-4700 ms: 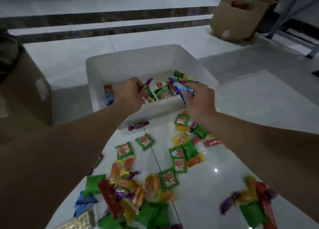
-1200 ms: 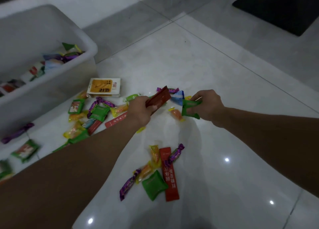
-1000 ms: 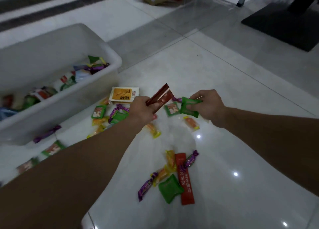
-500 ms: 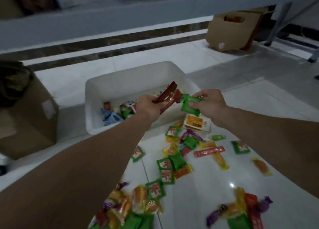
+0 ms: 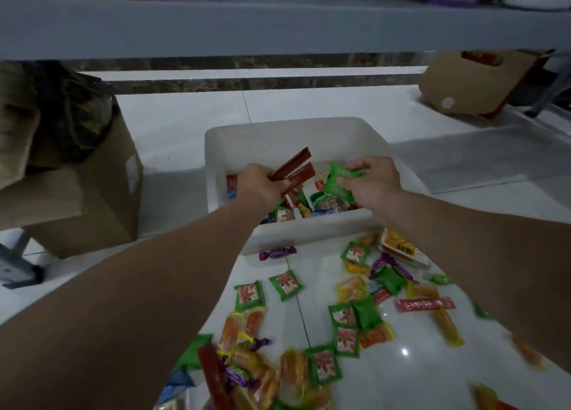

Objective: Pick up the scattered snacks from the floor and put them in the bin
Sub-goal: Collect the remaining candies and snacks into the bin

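A white plastic bin (image 5: 287, 134) stands on the tiled floor ahead, with several wrapped snacks inside. Over its near half, my left hand (image 5: 258, 185) grips two long red snack bars (image 5: 293, 168) that point up and to the right. My right hand (image 5: 372, 181) pinches a green snack packet (image 5: 336, 182) above the bin, just right of the bars. Several green, orange, yellow, purple and red snacks (image 5: 352, 313) lie scattered on the floor in front of the bin, between and under my forearms.
A brown cardboard box (image 5: 92, 199) sits left of the bin. A grey shelf board (image 5: 278, 29) crosses the top of the view. A tan paper bag (image 5: 472, 82) lies on the floor at the far right. A flat yellow packet (image 5: 398, 247) rests by the bin's near right corner.
My view swung from the snacks on the right back to the bin. Both hands carried the red bars and the green packet forward and now hold them over the bin.
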`<state>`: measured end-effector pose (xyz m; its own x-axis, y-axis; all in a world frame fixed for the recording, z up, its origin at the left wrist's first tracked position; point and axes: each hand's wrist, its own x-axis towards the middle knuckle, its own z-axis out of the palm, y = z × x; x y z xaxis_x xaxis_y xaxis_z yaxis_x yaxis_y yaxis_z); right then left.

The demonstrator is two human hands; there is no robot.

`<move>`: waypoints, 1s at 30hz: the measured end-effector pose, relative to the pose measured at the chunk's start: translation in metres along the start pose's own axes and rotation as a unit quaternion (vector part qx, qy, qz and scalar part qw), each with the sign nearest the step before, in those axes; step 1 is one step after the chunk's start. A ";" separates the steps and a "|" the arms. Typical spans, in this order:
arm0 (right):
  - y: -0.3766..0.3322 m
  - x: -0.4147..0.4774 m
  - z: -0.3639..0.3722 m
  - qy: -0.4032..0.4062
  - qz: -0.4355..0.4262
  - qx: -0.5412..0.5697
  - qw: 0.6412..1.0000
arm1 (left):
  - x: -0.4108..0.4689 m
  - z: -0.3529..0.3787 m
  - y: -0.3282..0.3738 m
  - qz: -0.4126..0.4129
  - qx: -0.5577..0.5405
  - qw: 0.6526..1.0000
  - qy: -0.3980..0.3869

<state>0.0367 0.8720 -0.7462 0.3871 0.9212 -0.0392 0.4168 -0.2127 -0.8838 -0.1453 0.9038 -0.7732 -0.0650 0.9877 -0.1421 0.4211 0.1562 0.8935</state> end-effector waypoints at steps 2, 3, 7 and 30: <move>0.001 0.003 0.008 0.003 0.004 -0.009 1.000 | 0.006 0.000 -0.008 -0.006 0.005 1.000 0.000; 0.002 0.005 0.011 0.003 0.005 -0.014 1.000 | 0.008 0.000 -0.012 -0.009 0.008 1.000 0.000; 0.006 0.012 0.020 0.000 0.010 -0.027 1.000 | 0.017 0.006 -0.031 -0.019 0.010 1.000 -0.008; 0.028 -0.011 0.013 -0.169 -0.113 -0.142 0.969 | -0.027 0.007 -0.021 0.077 0.162 0.983 -0.032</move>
<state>0.0334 0.8597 -0.7765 -0.0124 0.9986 -0.0524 0.6872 -0.0296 -0.7259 -0.1459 0.8739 -0.7913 0.0757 0.9958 -0.0519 0.6883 -0.0145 0.7253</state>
